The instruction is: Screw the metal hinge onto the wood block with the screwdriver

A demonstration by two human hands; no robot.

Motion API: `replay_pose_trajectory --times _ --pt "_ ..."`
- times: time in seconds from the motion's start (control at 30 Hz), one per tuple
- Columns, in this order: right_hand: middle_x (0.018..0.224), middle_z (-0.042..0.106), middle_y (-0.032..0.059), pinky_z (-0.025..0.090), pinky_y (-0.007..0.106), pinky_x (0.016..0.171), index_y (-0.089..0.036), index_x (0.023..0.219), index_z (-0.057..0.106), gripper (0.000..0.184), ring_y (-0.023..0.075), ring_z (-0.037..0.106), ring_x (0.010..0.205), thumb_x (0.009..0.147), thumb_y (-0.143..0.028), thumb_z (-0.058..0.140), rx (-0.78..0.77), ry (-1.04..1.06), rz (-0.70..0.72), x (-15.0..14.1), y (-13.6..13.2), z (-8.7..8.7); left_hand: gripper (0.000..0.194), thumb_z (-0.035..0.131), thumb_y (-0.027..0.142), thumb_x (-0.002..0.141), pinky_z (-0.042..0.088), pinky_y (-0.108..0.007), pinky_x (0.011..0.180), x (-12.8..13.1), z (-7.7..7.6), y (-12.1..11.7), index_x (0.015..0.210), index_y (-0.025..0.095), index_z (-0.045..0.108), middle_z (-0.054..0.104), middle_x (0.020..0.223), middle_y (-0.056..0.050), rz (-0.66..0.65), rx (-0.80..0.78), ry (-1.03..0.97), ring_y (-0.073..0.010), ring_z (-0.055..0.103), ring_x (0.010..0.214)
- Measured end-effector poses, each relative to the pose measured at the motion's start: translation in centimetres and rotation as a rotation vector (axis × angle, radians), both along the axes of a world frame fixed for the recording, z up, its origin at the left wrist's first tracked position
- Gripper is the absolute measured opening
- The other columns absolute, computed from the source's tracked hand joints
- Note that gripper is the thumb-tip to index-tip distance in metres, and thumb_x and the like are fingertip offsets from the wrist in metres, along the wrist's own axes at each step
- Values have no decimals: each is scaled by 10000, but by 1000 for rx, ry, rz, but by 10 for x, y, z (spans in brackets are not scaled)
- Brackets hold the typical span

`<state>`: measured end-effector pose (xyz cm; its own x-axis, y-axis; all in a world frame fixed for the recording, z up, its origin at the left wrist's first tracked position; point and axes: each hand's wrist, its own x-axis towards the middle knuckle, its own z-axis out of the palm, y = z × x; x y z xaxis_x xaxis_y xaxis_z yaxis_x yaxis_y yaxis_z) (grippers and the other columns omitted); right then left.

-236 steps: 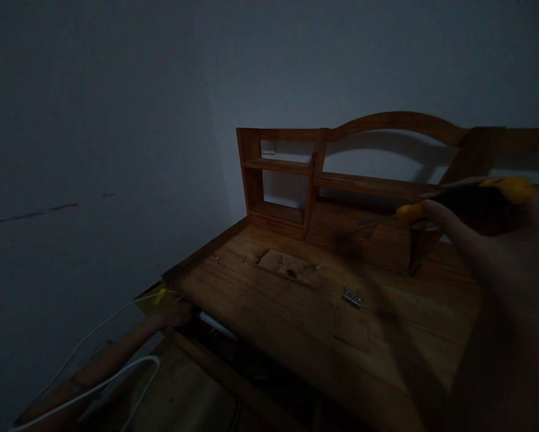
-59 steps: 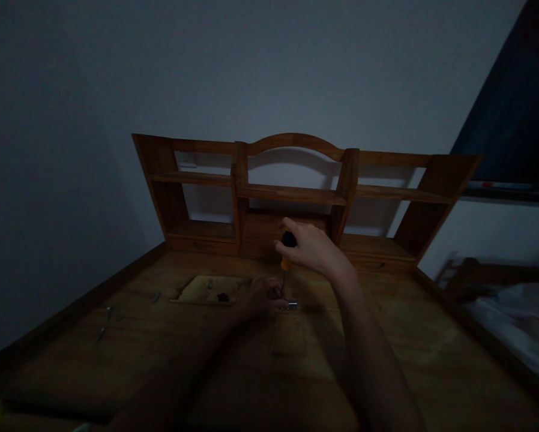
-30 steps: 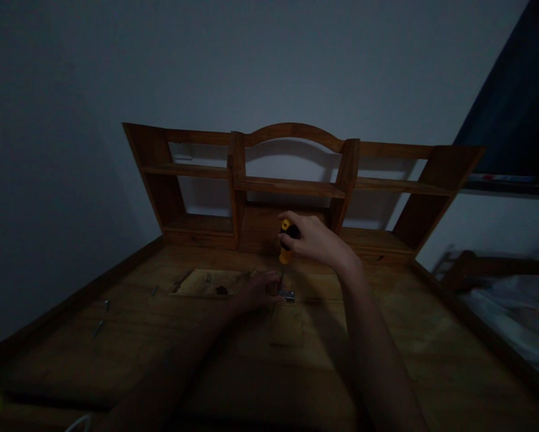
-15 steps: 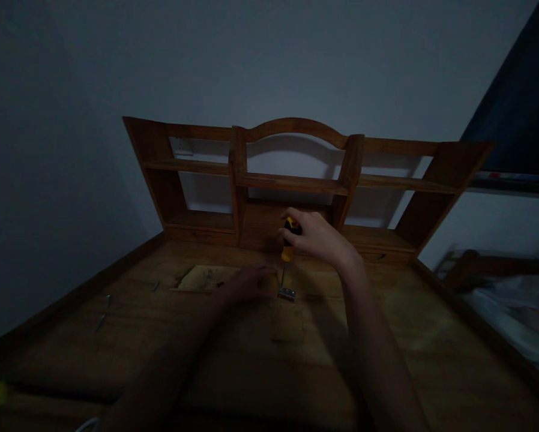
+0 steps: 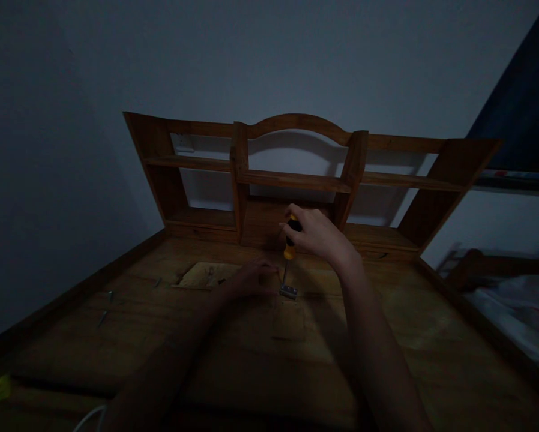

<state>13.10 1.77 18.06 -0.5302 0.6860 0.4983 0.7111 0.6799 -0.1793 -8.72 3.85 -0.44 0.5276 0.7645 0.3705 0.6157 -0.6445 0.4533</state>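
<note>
The scene is dim. My right hand [image 5: 317, 235] is closed round the black and yellow handle of a screwdriver [image 5: 290, 247] held upright, its tip down on a small metal bracket [image 5: 288, 292] on the wooden desk top [image 5: 386, 336]. My left hand [image 5: 252, 280] rests on the wood just left of the bracket, fingers curled beside the shaft; whether they pinch anything is hidden in the dark.
A wooden shelf unit [image 5: 296, 180] stands at the back of the desk against the wall. A pale rough patch [image 5: 206, 276] is sunk into the wood left of my hands. Loose screws [image 5: 105, 309] lie near the left edge. White bedding [image 5: 517, 312] shows at right.
Over the last second the screwdriver stays upright on the bracket while my right hand shifts its hold on the handle. My left hand stays beside the bracket. The view has drifted slightly.
</note>
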Motion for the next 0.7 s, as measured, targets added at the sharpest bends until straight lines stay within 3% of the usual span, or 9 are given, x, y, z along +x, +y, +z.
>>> replay_pose_trajectory --times 0.1,0.23,0.47,0.6,0.7 --pt "947 676 85 401 321 748 -203 1122 551 310 243 618 868 881 -392 504 -2 2 -30 0 1 0 645 782 537 666 397 -388 1028 -1 -3 2 1235 274 630 569 1258 -71 26 -62 -32 -254 532 1156" --pt "1014 664 73 402 289 755 -206 1174 516 316 207 606 889 876 -312 509 -32 38 65 3 5 0 636 789 550 644 413 -363 1015 -3 -6 6 1205 283 651 580 1257 -50 63 -149 -77 -242 554 1137" --pt "903 670 83 400 306 692 -202 1099 551 356 247 631 851 917 -490 449 76 -39 -112 -1 10 -4 679 784 589 620 400 -365 1043 -3 -6 8 1221 307 641 567 1290 -34 77 -169 -42 -251 542 1169" --pt "1055 665 85 415 301 768 -204 1172 550 322 230 624 950 908 -368 467 55 -5 -28 -1 12 -3 671 778 591 629 398 -378 1049 -4 -4 6 1223 311 640 574 1283 -34 57 -166 -32 -255 542 1175" --pt "1050 671 90 412 295 788 -190 1171 561 317 219 622 956 910 -341 462 47 -1 -22 -2 11 -2 672 769 598 640 402 -385 1047 -4 -3 6 1233 314 631 571 1289 -32 58 -153 -30 -254 541 1176"
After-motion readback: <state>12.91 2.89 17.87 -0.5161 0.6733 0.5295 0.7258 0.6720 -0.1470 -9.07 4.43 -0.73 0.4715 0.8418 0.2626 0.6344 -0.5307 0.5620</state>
